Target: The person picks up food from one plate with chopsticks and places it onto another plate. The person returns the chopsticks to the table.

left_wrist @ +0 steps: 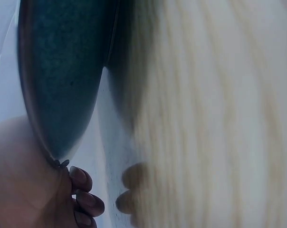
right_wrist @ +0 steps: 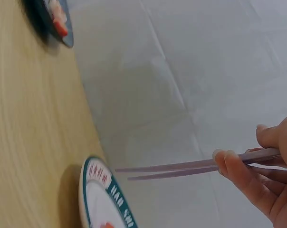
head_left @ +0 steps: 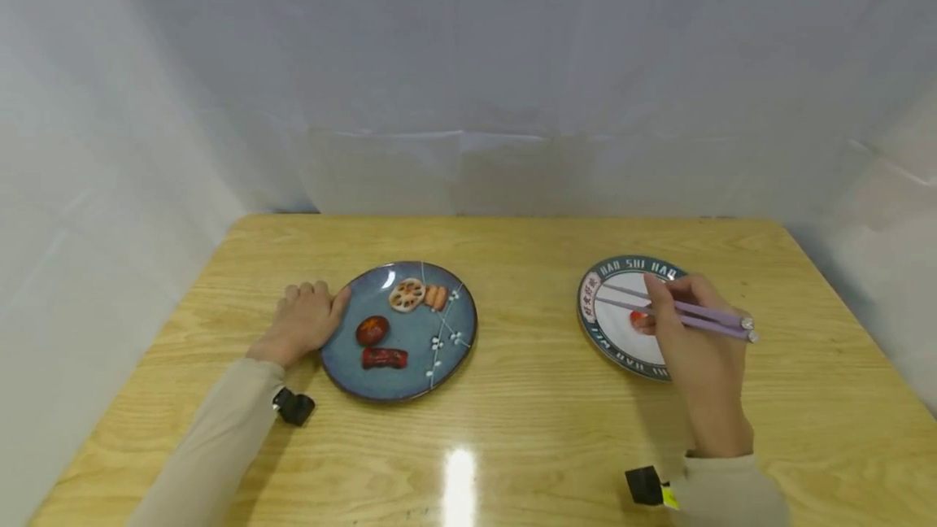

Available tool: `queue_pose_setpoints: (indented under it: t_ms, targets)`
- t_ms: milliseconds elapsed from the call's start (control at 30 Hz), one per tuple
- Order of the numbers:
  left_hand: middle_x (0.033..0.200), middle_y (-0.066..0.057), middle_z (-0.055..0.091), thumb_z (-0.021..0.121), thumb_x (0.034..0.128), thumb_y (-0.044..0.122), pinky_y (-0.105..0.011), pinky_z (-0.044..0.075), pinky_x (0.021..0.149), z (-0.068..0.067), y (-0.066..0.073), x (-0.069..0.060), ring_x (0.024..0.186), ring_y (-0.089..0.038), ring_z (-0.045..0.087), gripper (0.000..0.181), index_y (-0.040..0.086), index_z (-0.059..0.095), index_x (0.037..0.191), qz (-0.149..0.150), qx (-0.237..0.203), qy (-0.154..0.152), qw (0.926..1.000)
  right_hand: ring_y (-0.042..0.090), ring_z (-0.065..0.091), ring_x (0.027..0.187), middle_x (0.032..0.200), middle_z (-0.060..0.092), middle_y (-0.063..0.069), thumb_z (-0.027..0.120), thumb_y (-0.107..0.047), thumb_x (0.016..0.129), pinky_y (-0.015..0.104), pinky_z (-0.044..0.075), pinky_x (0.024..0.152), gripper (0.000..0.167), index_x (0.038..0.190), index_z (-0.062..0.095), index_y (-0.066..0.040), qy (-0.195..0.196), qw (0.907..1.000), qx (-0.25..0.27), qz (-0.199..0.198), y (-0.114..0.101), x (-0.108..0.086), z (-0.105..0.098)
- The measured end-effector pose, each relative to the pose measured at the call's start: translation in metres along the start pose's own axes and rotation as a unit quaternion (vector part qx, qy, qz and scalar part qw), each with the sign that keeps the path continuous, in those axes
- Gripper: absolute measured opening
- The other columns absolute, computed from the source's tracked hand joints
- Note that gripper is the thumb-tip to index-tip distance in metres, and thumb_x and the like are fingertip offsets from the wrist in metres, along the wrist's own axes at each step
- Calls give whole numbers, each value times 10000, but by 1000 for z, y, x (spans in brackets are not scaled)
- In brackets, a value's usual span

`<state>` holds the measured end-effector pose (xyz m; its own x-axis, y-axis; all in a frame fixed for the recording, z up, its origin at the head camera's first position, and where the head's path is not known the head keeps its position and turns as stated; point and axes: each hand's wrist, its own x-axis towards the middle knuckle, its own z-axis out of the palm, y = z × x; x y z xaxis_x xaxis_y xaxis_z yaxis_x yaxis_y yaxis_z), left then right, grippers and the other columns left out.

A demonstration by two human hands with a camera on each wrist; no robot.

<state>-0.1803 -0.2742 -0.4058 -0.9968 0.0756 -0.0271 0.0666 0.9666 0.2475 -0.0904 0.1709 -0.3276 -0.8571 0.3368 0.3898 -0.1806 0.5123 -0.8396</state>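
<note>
My left hand holds the left rim of a blue plate, its thumb against the edge and its fingers curled in the left wrist view. On that plate lie a lotus root slice, a small ridged orange-brown piece, a round brown mushroom-like piece and a dark red strip of meat. My right hand grips purple chopsticks, whose tips stand slightly apart above a white plate with a green lettered rim. A red piece on this plate is partly hidden by the hand.
Both plates stand on a wooden table, with a stretch of tabletop between them. Pale sheeting hangs behind the table and along its sides. Each wrist carries a small black camera.
</note>
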Motion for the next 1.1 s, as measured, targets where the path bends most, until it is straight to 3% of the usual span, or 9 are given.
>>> queue_pose_setpoints:
  t_ms: [100,200,400,500,700,867,1100]
  targets:
    - [991,-346,495,262,1054,386,-600,325,843,1,0,0,969,-501,422,559,-118,489,969,14,-15,-30,10000,80,653,552,758,703,150,651,-290,932,195,490,482,304,906,624,11,57,9993,-155,332,10,-3,-9]
    - [986,-360,504,278,1054,378,-600,329,842,2,0,0,975,-520,432,557,-125,497,957,58,-17,46,10000,57,646,554,773,706,114,657,-299,925,196,491,486,301,917,633,1,357,9973,-305,561,23,-9,-17]
    - [981,-377,508,291,1053,367,-609,335,828,0,1,1,975,-543,440,553,-135,500,949,104,55,177,9998,91,608,455,672,674,-39,699,-180,891,220,481,437,219,860,641,28,1197,9883,452,831,50,-21,-27]
    - [975,-376,508,289,1053,370,-609,335,825,-2,2,1,969,-543,441,557,-134,499,944,100,78,166,9998,90,599,436,664,674,-48,704,-116,881,215,472,423,183,849,640,52,1333,9861,743,656,59,-23,-32]
    - [981,-362,504,275,1054,382,-603,330,823,-4,3,1,967,-531,433,554,-114,492,939,49,32,38,10000,93,596,423,657,675,12,724,-46,850,200,461,412,115,825,646,36,1470,9763,1364,815,67,-26,-42]
    - [978,-356,503,275,1054,382,-591,329,814,-3,4,0,953,-518,430,549,-108,491,935,23,20,15,10000,72,616,462,666,685,-51,723,-62,857,191,478,447,129,883,668,52,1353,9833,863,859,72,-30,-42]
    - [971,-353,502,266,1056,390,-583,330,813,-1,3,1,949,-511,426,561,-110,487,934,-12,18,15,10000,11,628,519,640,671,-137,690,-133,900,137,463,479,246,810,694,95,1328,9905,186,308,85,-31,-34]
